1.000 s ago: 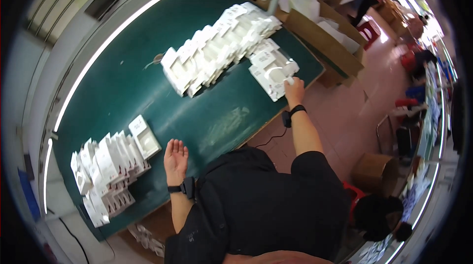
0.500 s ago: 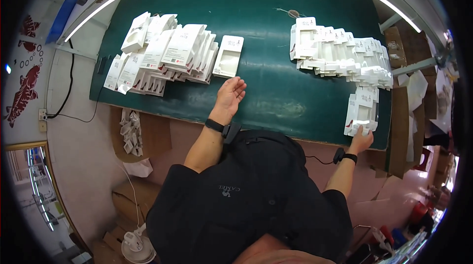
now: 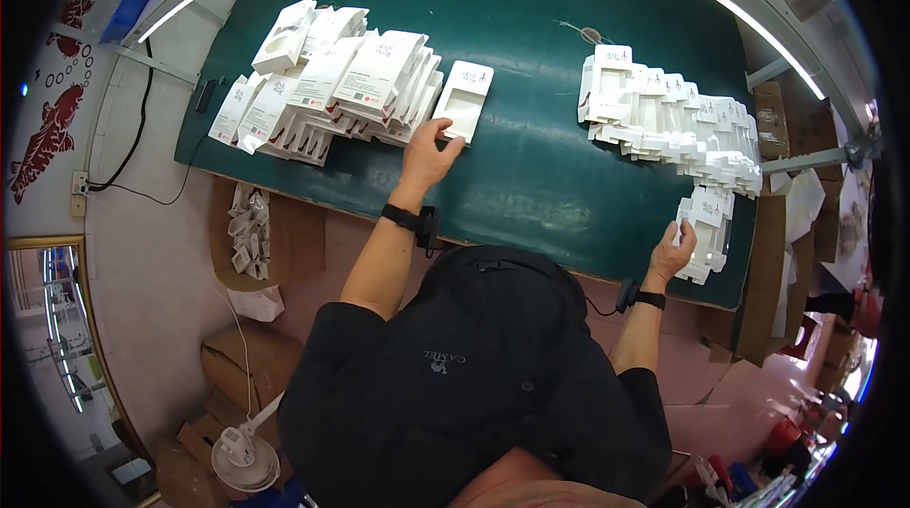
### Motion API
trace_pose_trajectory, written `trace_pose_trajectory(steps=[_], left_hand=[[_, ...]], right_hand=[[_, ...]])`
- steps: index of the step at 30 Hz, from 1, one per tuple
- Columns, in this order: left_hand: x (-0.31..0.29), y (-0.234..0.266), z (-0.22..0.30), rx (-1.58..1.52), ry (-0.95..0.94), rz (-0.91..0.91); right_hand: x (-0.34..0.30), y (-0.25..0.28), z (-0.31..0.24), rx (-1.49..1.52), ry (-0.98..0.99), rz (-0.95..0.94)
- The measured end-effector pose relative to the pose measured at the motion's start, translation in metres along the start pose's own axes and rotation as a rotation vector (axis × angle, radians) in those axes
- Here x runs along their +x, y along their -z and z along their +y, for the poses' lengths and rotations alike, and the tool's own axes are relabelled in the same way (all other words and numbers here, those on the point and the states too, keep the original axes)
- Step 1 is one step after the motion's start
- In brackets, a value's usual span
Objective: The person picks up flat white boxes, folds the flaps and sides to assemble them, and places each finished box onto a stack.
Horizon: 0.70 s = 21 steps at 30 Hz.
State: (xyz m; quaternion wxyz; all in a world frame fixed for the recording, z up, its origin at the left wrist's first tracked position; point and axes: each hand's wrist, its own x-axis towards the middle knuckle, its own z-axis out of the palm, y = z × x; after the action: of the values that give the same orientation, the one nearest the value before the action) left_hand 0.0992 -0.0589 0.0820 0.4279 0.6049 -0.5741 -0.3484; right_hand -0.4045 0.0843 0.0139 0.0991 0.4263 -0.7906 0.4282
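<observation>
A white window box (image 3: 471, 80) lies alone just right of the left stack. My left hand (image 3: 428, 159) is at its lower end, with curled fingers and thumb closed on its near left corner. My right hand (image 3: 669, 254) grips the left edge of a white box (image 3: 702, 209) at the near end of the right-hand group. How many boxes lie under those fingers is hidden. The box fronts have cut-out windows.
Many white boxes (image 3: 379, 72) are stacked at the left of the green table (image 3: 531, 186). Overlapping boxes (image 3: 664, 115) run along its right. Beside the table stands a cardboard carton (image 3: 773, 281); another carton (image 3: 301, 247) with small white pieces sits below its left edge.
My left hand has gone from palm-up beside the lone box to gripping its near corner. My right hand has shifted from the near box's lower edge to its left side.
</observation>
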Motion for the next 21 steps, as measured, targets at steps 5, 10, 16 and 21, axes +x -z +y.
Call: trace_pose_trajectory(steps=[5, 10, 16, 21], left_hand=[[0.008, -0.038, -0.053, 0.601, -0.082, -0.038], [0.012, -0.05, -0.04, 0.627, 0.136, -0.049], [0.011, -0.054, -0.034, 0.64, 0.174, 0.076], [0.012, -0.057, -0.036, 0.553, 0.29, 0.028]], right_hand=[[-0.011, -0.026, -0.045, 0.195, 0.025, -0.213], [-0.029, -0.035, -0.058, 0.258, 0.066, -0.325], [-0.04, -0.042, -0.066, 0.293, 0.046, -0.409], [-0.046, -0.046, -0.085, 0.338, -0.021, -0.499]])
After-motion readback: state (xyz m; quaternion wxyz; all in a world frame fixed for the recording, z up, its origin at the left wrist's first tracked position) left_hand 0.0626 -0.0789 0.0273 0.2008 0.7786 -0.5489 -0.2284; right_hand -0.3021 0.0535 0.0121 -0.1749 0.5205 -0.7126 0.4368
